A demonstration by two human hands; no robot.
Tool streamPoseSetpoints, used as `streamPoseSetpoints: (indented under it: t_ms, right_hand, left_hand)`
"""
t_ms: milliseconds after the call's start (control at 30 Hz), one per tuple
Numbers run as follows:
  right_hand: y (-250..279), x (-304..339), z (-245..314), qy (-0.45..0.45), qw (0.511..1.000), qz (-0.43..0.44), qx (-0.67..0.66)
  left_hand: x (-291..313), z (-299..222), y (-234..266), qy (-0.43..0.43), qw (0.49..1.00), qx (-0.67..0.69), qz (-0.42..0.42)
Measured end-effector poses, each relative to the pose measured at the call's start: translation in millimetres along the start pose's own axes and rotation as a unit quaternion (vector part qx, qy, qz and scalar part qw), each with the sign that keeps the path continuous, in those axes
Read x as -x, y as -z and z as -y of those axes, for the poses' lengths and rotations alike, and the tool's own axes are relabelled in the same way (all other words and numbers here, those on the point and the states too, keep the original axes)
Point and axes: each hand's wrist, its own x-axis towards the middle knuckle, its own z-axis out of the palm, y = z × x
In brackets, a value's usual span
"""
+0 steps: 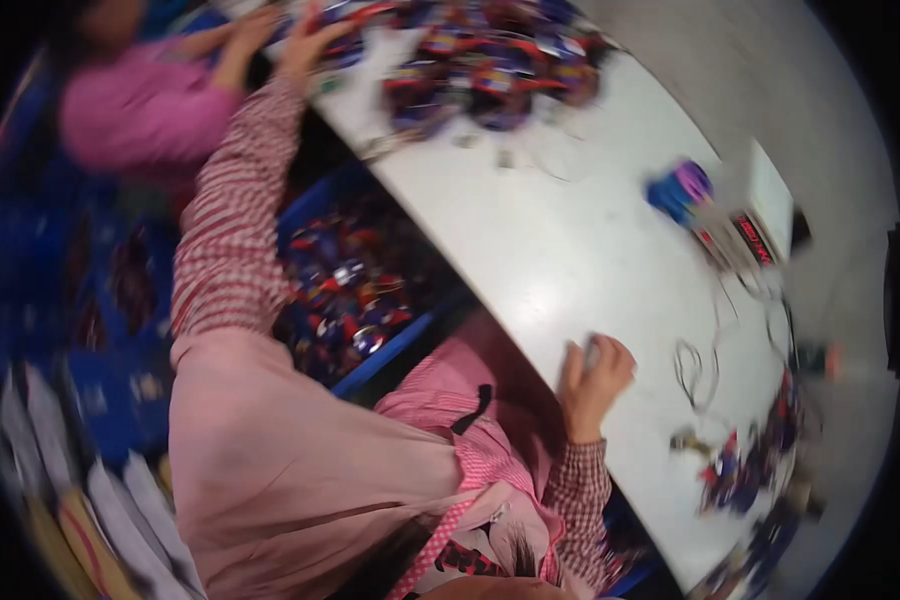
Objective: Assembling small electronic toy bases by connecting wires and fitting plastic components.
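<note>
My left hand [312, 48] reaches to the far left of the white table [500, 230], its fingers stretched apart beside a dark blue and red shiny packet [342, 52]. Motion blurs it, and I see no firm hold. To its right lies a heap of similar dark, shiny pieces [500, 75] in blue, red and orange; their kind is too blurred to tell. Near the table's front edge, my right hand [598, 388] rests with curled fingers. Something small and greyish shows between its thumb and fingers, too smeared to name.
A co-worker's pink sleeve [150, 110] and hands [255, 35] are beside my left arm. Below the table edge is a blue crate [385, 355] of shiny pieces. A white device [760, 210] with a red display, a blue-purple roll [682, 190], loose cables [695, 375] and another heap [745, 465] occupy the right.
</note>
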Motion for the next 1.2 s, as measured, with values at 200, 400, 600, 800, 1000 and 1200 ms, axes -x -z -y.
streamPoseSetpoints:
  t_ms: [200,400,600,800,1000,1200]
  right_hand:
    - [-9,-17,16,0.016,0.997,0.010,-0.073]
    - [1,-13,6,-0.019,0.998,0.008,-0.064]
    - [-6,2,-5,0.006,0.973,-0.083,-0.216]
    - [90,43,-64,0.014,0.952,-0.233,-0.199]
    - [203,100,-302,-0.313,0.885,-0.340,0.058]
    - [220,162,-424,-0.470,0.856,-0.137,0.165]
  left_hand:
    - [-66,117,115,-0.209,0.912,-0.327,0.137]
    - [-96,98,29,0.211,0.967,-0.094,0.109]
    - [-94,79,26,0.041,0.954,-0.293,0.055]
    - [-79,42,54,-0.137,0.866,-0.479,-0.040]
    - [112,-172,-241,-0.226,0.897,-0.199,0.323]
    - [308,-291,-500,-0.494,0.632,-0.113,0.586]
